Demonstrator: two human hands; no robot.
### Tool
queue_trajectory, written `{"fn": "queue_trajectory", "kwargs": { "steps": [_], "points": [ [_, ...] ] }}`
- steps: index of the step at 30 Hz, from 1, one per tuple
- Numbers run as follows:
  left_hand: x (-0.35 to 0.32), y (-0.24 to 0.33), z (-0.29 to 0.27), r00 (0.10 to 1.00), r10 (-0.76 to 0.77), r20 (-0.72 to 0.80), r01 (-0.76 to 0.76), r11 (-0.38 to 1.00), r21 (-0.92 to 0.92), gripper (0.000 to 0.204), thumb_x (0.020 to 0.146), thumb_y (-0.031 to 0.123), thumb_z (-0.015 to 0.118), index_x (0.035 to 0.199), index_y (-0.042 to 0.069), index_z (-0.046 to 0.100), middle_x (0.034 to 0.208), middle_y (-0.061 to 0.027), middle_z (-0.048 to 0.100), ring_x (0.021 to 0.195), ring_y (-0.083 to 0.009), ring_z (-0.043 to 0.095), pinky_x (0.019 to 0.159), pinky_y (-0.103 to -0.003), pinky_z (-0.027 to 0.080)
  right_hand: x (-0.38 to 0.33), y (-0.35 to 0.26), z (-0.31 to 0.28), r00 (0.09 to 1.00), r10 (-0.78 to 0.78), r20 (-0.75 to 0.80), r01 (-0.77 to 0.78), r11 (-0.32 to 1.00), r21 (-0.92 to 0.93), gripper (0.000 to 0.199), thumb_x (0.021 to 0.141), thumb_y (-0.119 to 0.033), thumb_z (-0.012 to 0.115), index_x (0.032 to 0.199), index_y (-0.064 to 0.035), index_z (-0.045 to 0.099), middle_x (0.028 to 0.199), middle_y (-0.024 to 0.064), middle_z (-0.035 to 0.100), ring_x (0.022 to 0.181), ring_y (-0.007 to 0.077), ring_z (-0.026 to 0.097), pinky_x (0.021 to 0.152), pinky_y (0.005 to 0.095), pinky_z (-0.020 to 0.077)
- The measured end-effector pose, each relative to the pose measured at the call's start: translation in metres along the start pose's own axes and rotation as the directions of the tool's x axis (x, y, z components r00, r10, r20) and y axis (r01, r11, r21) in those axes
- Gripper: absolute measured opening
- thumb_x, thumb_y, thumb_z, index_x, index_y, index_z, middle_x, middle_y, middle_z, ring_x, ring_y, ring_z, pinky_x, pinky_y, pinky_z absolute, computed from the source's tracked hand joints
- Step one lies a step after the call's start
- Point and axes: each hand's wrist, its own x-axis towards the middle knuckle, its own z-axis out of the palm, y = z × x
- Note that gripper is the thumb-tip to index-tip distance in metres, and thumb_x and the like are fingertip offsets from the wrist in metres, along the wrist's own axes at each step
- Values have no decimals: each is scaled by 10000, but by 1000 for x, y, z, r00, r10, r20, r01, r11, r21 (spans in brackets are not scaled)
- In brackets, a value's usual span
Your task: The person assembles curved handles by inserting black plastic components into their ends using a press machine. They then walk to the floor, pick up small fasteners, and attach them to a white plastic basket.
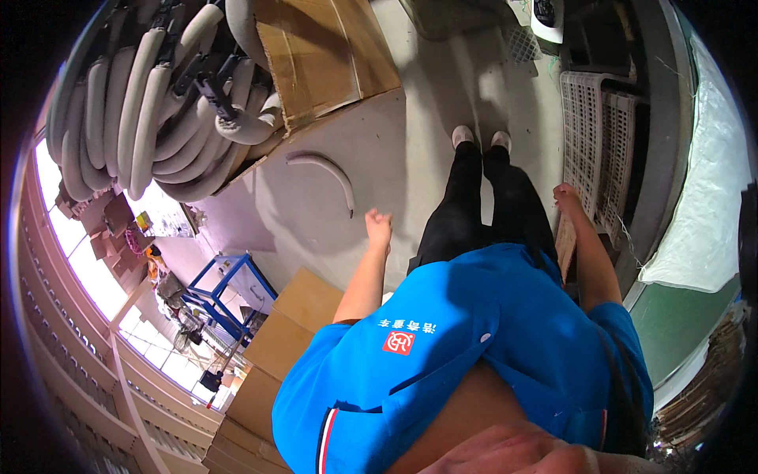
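My left hand [379, 228] hangs beside my body with its fingers curled in and nothing visible in it. On the floor just ahead of it lies a single curved grey tube [328, 175] with a dark end; hand and tube are apart in the picture. My right hand [566, 199], also loosely closed, hangs on the other side, nearest to the white plastic crates [583, 130]. I see nothing held there either. Many curved, grey-covered tubes [142, 110] with black end fittings are piled at the upper left, by an open cardboard carton [324, 55].
Brown cardboard boxes [296, 324] stand close on my left, with a blue metal frame [225, 288] beyond them. At the right, a white sheet [703, 213] lies along a green surface [683, 320]. A dark grey container [450, 17] is on the floor ahead.
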Motion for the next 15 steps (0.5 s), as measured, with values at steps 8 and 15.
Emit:
{"fn": "queue_trajectory", "kwargs": {
  "steps": [8, 15],
  "points": [
    [56, -75, -2, 987, -156, 43, 145, 971, 191, 194, 747, 215, 610, 708, 55, 508, 633, -14, 512, 560, -94, 448, 498, -249, 392, 5, -26, -39, 957, -227, -178, 198, 966, -168, 329, 865, -293, 453, 1015, -9, 525, 894, 152, 580, 779, 283, 546, 724, 357, 419],
    [174, -6, 74, 931, 128, 341, -203, 959, 196, 153, 823, 137, 510, 684, 80, 483, 598, 19, 474, 507, -72, 396, 464, -217, 332, 31, 43, -61, 927, -220, -303, 169, 968, -186, 213, 848, -205, 462, 915, -13, 528, 832, 145, 576, 758, 253, 546, 674, 324, 426]
  ]
}}
